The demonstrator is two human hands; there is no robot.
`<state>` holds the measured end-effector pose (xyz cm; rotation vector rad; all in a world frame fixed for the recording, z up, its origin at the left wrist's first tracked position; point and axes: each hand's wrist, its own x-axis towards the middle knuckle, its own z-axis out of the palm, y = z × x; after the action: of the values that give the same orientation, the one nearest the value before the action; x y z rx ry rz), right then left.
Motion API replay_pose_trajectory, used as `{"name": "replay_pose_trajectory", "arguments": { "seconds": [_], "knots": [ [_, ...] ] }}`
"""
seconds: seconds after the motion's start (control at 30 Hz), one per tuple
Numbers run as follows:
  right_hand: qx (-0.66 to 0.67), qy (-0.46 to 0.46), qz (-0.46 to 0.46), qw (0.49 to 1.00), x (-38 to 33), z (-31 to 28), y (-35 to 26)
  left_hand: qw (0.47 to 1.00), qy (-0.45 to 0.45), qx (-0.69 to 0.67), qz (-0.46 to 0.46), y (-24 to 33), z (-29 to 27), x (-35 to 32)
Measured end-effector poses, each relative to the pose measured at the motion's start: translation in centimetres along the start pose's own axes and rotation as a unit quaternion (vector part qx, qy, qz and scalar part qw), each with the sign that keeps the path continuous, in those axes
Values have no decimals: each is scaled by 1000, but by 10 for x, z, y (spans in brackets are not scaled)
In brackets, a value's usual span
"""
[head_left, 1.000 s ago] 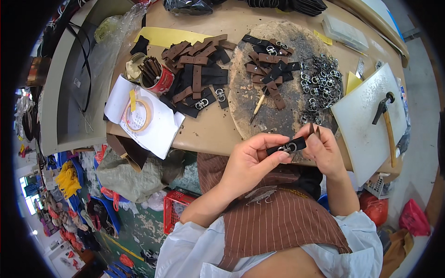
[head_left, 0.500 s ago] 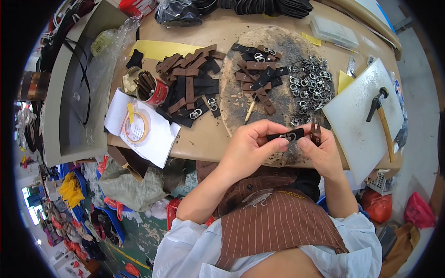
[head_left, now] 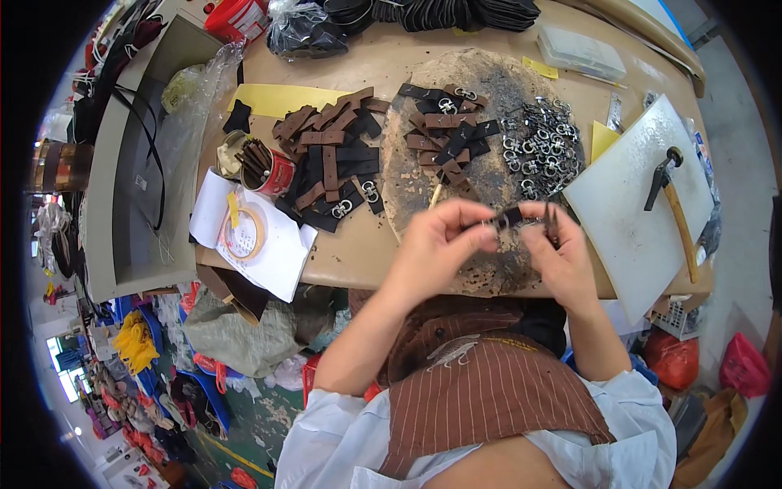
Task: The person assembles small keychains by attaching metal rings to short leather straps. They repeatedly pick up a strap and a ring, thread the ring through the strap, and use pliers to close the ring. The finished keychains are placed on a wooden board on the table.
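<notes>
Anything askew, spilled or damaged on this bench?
Nothing looks spilled or broken. The round work pad is heavily worn and stained dark. The white paper sheets with the tape roll overhang the bench's front edge. The hammer lies flat on the white board. Both hands hold a small dark strap piece.

Single view: head-worn fisheye, looking steeply down from above the person's chest onto the bench. Near range; hands sit mid-frame, floor shows at lower left. Straight edges bend near the rim.
</notes>
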<state>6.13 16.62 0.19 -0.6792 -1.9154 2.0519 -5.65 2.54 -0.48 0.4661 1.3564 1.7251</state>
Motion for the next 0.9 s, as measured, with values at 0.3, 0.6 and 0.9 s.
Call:
{"name": "replay_pose_trajectory", "arguments": {
  "seconds": [0.3, 0.6, 0.9],
  "knots": [
    [45, -14, 48, 998, -14, -27, -7, 653, 74, 662, 361, 9, 12, 74],
    [50, -8, 45, 998, -12, -23, -6, 617, 59, 696, 364, -10, 31, 82],
    [7, 8, 21, 1000, -2, -13, 1, 694, 80, 605, 382, -19, 25, 57]
  ]
}}
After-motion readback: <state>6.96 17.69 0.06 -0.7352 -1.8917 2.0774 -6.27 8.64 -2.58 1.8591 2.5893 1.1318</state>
